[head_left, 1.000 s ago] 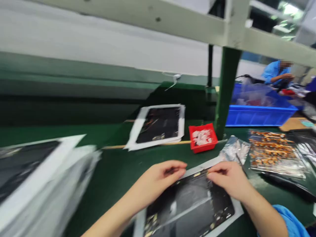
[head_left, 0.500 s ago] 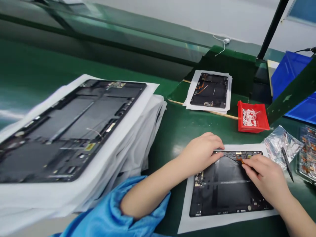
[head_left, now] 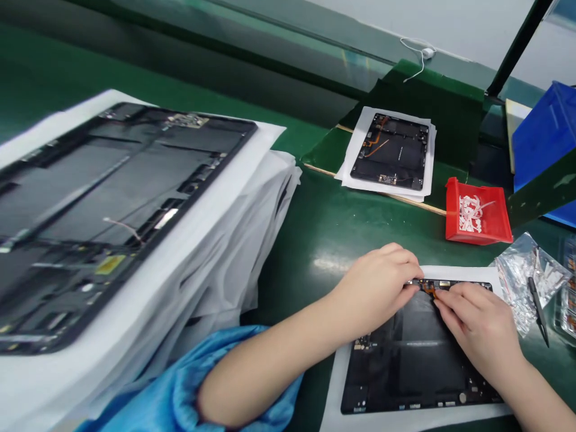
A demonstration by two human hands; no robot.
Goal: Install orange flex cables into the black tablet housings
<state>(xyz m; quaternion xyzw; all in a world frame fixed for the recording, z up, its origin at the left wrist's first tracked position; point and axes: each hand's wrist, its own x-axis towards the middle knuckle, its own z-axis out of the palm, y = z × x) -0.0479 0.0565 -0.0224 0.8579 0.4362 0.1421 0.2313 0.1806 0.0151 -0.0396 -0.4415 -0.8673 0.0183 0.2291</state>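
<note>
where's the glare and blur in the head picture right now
Head view: a pale glare patch on the green table, just left of the left hand; head view: the big panel at left looks soft and seems stretched; head view: the clear bag glints.

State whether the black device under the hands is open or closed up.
Open. The black device shows its inner components along the edges, with an orange strip at the right hand.
</note>
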